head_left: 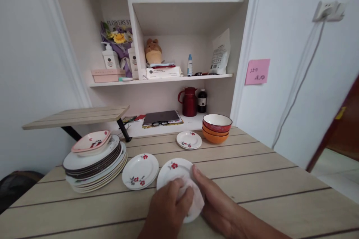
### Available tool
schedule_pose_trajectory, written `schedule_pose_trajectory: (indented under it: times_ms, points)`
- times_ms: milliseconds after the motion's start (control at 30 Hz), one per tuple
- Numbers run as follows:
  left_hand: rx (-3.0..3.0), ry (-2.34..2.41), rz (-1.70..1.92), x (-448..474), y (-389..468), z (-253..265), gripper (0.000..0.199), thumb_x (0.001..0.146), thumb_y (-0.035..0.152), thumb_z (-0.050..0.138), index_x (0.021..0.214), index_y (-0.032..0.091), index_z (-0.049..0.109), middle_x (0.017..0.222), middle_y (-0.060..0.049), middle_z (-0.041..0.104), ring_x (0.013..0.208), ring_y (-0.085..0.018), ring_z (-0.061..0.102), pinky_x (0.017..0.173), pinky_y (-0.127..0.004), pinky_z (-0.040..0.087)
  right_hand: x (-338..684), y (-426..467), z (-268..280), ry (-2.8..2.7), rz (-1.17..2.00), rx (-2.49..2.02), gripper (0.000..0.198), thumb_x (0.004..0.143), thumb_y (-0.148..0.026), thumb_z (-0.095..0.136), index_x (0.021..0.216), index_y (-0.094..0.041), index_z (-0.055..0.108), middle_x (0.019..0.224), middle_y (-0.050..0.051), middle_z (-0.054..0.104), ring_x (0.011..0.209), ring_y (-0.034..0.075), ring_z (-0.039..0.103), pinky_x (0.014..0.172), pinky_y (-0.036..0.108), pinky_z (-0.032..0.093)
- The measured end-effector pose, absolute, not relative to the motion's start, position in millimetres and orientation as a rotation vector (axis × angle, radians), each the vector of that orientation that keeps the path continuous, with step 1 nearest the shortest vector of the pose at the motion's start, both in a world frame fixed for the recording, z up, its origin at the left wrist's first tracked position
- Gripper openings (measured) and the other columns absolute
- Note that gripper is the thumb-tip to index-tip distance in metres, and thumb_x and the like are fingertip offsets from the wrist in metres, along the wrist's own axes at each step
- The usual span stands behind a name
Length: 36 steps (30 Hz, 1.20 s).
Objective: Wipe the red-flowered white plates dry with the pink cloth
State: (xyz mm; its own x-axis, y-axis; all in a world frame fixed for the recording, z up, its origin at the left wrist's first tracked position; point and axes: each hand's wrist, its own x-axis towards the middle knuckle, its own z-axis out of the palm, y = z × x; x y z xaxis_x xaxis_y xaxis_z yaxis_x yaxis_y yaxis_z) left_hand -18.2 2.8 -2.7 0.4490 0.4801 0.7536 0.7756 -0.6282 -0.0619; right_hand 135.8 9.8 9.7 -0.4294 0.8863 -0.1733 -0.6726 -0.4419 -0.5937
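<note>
A white plate [165, 173] with red flowers is tilted up in front of me, over the near middle of the table. Its right rim rests in my right hand [217, 201], thumb on the edge and the other fingers mostly hidden behind. Bunched in the curled fingers of my left hand [170, 203] is a pale cloth or tissue [198, 198], pressed against the plate's face. Just to the left lies a small stack of matching flowered plates [143, 171]. Farther back, smaller flowered plates [188, 140] lie beside stacked red and orange bowls [215, 134].
At the left stands a tall stack of plates [95, 171] topped by a pink-rimmed dish [91, 142], close to a small raised stand [75, 115]. Behind the table are a laptop [161, 117] with glasses, a red jug [190, 102] and a dark bottle [202, 101].
</note>
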Motion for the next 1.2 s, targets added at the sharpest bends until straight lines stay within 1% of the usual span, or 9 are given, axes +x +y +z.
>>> schedule_pose_trajectory:
  times_ms: [167,267,400,633,800,900,1000,1100,1200]
  points:
    - [-2.004,-1.218,-1.014,-37.9,7.3,3.5,0.028,0.091,0.019,0.047,0.108,0.029,0.067,0.102,-0.005,0.071,0.088,-0.019,0.069,0.07,-0.028,0.055,125.2,2.5,11.6,-0.568,2.085,-0.513,0.056,0.084,-0.053,0.06,0.119,-0.009,0.063,0.103,0.015,0.074,0.097,0.026,0.067,0.096,0.04,0.044]
    - [-1.978,-1.079,-1.01,-37.6,8.5,5.9,0.03,0.091,0.014,0.043,0.098,0.026,0.07,0.095,-0.006,0.071,0.078,-0.018,0.068,0.062,-0.025,0.053,136.2,13.6,12.1,-0.48,2.034,-0.599,0.058,0.086,-0.055,0.056,0.119,-0.009,0.062,0.102,0.015,0.074,0.095,0.026,0.068,0.094,0.04,0.045]
    - [-2.184,-1.097,-1.037,-21.9,4.3,2.3,0.025,0.092,0.019,0.045,0.089,0.025,0.069,0.079,-0.001,0.07,0.066,-0.013,0.066,0.06,-0.02,0.051,150.9,23.6,13.9,-0.437,1.969,-0.671,0.058,0.086,-0.058,0.054,0.118,-0.011,0.063,0.098,0.014,0.075,0.092,0.026,0.069,0.091,0.04,0.047]
    - [-2.08,-1.177,-1.083,-24.7,1.0,6.8,0.025,0.091,0.02,0.044,0.098,0.024,0.069,0.091,-0.005,0.071,0.077,-0.017,0.068,0.065,-0.025,0.053,127.0,3.4,8.1,-0.546,2.15,-0.562,0.058,0.087,-0.056,0.052,0.118,-0.008,0.063,0.099,0.016,0.075,0.094,0.027,0.069,0.093,0.04,0.046]
    - [-1.958,-1.2,-1.007,-36.3,6.5,9.8,0.03,0.086,0.01,0.044,0.099,0.025,0.067,0.094,-0.005,0.068,0.074,-0.017,0.066,0.059,-0.025,0.05,133.8,14.9,6.0,-0.488,2.076,-0.613,0.062,0.087,-0.057,0.053,0.124,-0.009,0.06,0.104,0.016,0.074,0.096,0.027,0.069,0.094,0.042,0.046]
    - [-2.099,-1.257,-1.015,-31.9,7.4,2.4,0.029,0.082,0.007,0.046,0.092,0.025,0.066,0.09,-0.002,0.066,0.068,-0.015,0.064,0.054,-0.022,0.047,153.2,32.0,8.9,-0.424,1.953,-0.719,0.061,0.085,-0.056,0.056,0.127,-0.011,0.057,0.102,0.015,0.075,0.091,0.027,0.07,0.088,0.043,0.05]
    - [-2.216,-1.325,-1.089,-26.0,6.2,-4.0,0.029,0.079,0.006,0.046,0.09,0.025,0.064,0.087,-0.001,0.063,0.064,-0.014,0.062,0.052,-0.021,0.046,172.7,45.0,14.1,-0.333,1.73,-0.835,0.054,0.084,-0.045,0.063,0.129,-0.015,0.054,0.098,0.012,0.076,0.083,0.026,0.071,0.079,0.041,0.054]
    - [-2.233,-1.336,-1.217,-24.8,5.5,-5.7,0.032,0.076,0.004,0.046,0.093,0.024,0.063,0.088,-0.002,0.062,0.07,-0.014,0.064,0.057,-0.022,0.048,188.0,52.4,17.2,-0.232,1.529,-0.918,0.049,0.082,-0.031,0.069,0.127,-0.017,0.055,0.086,0.009,0.077,0.067,0.022,0.07,0.06,0.033,0.055]
    - [-2.236,-1.35,-1.312,-25.9,7.4,-7.0,0.032,0.074,0.002,0.046,0.09,0.023,0.063,0.086,-0.002,0.061,0.072,-0.014,0.064,0.06,-0.022,0.048,197.5,58.3,14.4,-0.181,1.426,-0.968,0.05,0.078,-0.02,0.071,0.125,-0.018,0.055,0.071,0.004,0.075,0.053,0.017,0.065,0.045,0.024,0.05]
